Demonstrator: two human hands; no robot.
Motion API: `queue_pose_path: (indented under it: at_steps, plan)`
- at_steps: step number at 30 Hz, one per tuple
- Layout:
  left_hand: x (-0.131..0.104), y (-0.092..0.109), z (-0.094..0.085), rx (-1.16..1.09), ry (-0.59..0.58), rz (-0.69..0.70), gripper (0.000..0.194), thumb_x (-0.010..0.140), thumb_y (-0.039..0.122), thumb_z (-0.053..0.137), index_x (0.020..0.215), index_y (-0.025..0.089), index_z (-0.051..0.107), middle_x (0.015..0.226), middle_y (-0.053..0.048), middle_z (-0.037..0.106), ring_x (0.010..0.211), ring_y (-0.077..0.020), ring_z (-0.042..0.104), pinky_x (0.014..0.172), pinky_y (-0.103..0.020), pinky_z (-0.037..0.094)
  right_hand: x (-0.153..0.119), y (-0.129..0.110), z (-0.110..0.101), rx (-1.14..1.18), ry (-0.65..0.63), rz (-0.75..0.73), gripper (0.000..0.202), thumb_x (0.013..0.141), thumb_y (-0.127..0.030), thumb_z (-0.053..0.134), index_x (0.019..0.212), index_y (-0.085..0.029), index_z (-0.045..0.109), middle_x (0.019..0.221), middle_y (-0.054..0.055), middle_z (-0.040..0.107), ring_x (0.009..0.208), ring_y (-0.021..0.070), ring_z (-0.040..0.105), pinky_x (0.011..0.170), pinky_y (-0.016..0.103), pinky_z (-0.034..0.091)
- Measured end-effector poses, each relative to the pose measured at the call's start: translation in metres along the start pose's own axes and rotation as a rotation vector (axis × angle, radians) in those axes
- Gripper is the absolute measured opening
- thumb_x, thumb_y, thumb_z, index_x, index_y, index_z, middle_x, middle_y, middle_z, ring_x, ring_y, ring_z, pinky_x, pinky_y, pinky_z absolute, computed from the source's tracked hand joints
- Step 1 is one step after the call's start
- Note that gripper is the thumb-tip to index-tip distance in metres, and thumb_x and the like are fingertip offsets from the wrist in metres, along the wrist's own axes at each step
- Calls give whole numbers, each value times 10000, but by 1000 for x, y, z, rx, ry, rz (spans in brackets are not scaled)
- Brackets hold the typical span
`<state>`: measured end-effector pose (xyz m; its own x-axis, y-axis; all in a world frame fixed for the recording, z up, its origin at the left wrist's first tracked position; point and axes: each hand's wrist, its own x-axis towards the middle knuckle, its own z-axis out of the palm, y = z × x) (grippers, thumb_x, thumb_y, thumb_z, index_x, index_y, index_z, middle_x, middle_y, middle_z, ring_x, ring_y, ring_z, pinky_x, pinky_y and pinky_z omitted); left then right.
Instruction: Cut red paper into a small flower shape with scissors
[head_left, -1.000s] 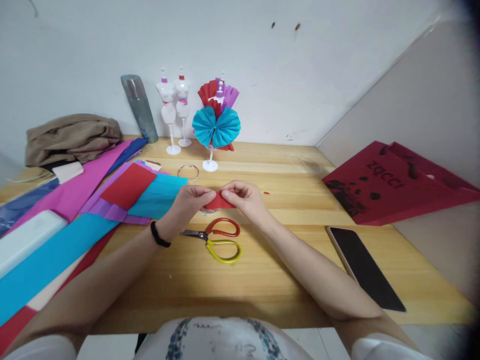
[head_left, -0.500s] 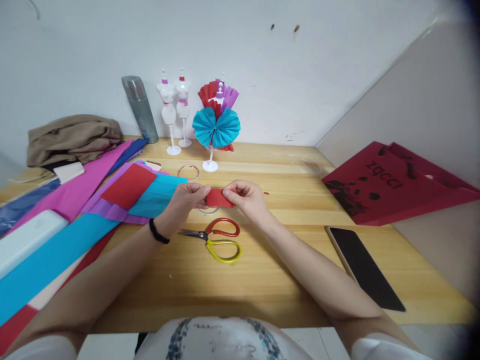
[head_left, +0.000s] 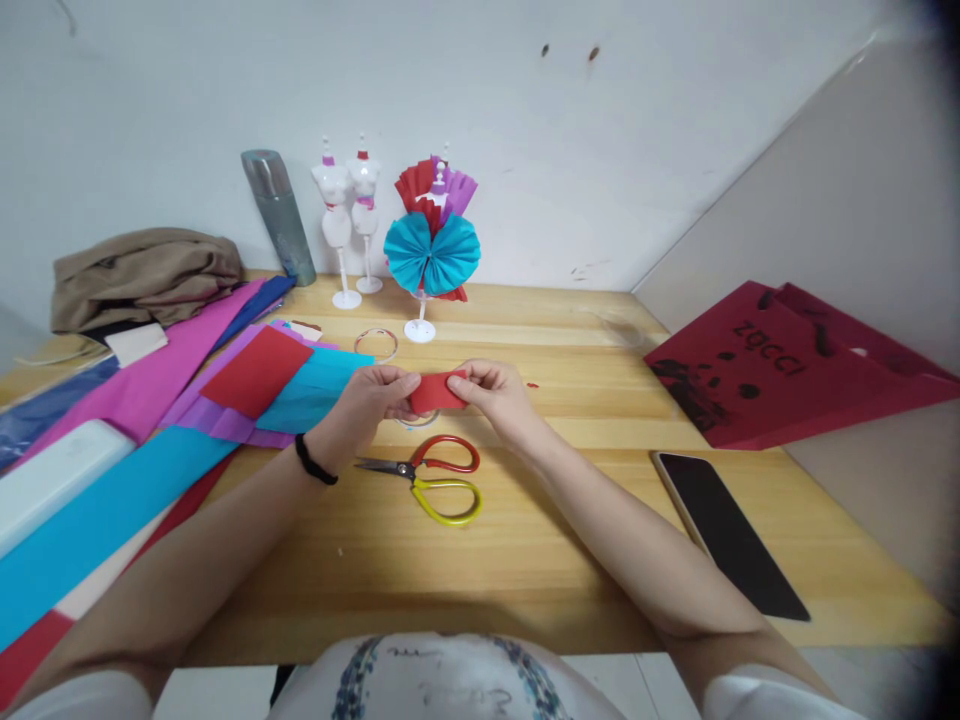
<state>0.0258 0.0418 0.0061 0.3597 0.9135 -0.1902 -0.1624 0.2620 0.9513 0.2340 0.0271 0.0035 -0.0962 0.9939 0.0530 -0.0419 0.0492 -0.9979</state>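
A small red piece of paper [head_left: 435, 392] is held up between my two hands, above the middle of the table. Its left end is pinched by my left hand [head_left: 379, 392], which has a black band at the wrist. My right hand [head_left: 489, 392] grips the right end between thumb and fingers. Just below lies a pair of scissors [head_left: 405, 468] with one red and one yellow handle, blades slightly apart and pointing left. Behind the hands stands a small dress form [head_left: 433, 255] decked in pleated red, purple and blue paper.
Coloured paper sheets [head_left: 157, 465] and a white case [head_left: 64, 480] cover the left side. Two bare mannequins [head_left: 337, 215], a flask [head_left: 279, 215] and a brown cloth [head_left: 150, 275] stand behind. At right are a phone [head_left: 731, 535] and a red paper bag [head_left: 787, 375].
My right thumb has shifted slightly on the red paper, and more of its surface shows. My left hand keeps its pinch in nearly the same place.
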Motion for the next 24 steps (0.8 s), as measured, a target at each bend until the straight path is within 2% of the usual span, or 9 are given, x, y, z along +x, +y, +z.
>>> queue_pose_path:
  at_steps: [5,9,11,12,15,18,20,24]
  plan:
    - [1,4,-3,36,-63,-12,535,596,611,1044,730,142,828,743,-111,818,638,-196,744,689,-318,624,2,1,-2,54,18,36,470,599,-559,1018,651,-226,690,598,-28,668,548,124,543,580,287,476]
    - [2,7,-2,127,-43,46,426,639,509,1033,816,158,869,770,-85,829,666,-178,721,676,-282,577,1,0,0,48,-28,38,458,593,-546,1031,661,-223,713,623,-20,699,569,129,577,608,289,496]
    - [3,7,0,154,-58,48,400,590,444,1047,827,168,879,770,-74,836,661,-176,709,646,-273,550,-1,0,1,14,-78,27,454,625,-552,1030,675,-221,724,628,-22,702,577,128,585,607,283,491]
    - [3,7,2,166,-61,51,382,548,418,1054,768,170,865,733,-67,824,639,-171,694,621,-266,533,-2,0,2,-3,-100,21,456,637,-559,1029,680,-219,728,625,-23,701,574,125,583,600,278,485]
    - [2,6,6,192,-51,74,315,547,390,1024,636,178,807,618,-43,772,565,-145,645,563,-245,485,-3,-1,1,-21,-114,1,496,669,-624,1011,680,-211,736,611,-22,695,560,117,576,588,269,483]
    - [-1,4,8,167,-36,112,283,623,403,973,642,179,801,614,-42,774,551,-139,650,569,-247,501,-2,-1,-3,22,-83,-8,598,736,-772,911,685,-198,751,620,7,703,573,134,602,599,280,508]
    - [-2,3,8,135,-9,138,290,643,418,962,649,178,801,622,-45,778,550,-139,656,575,-251,513,-1,-1,-5,46,-86,1,627,757,-808,874,728,-189,775,659,32,732,607,153,638,613,286,524]
    - [-3,1,10,115,28,149,292,628,422,977,656,181,814,637,-41,787,561,-133,657,588,-247,514,0,4,-2,37,-105,4,501,681,-626,1000,732,-199,744,657,-4,719,593,132,619,630,277,527]
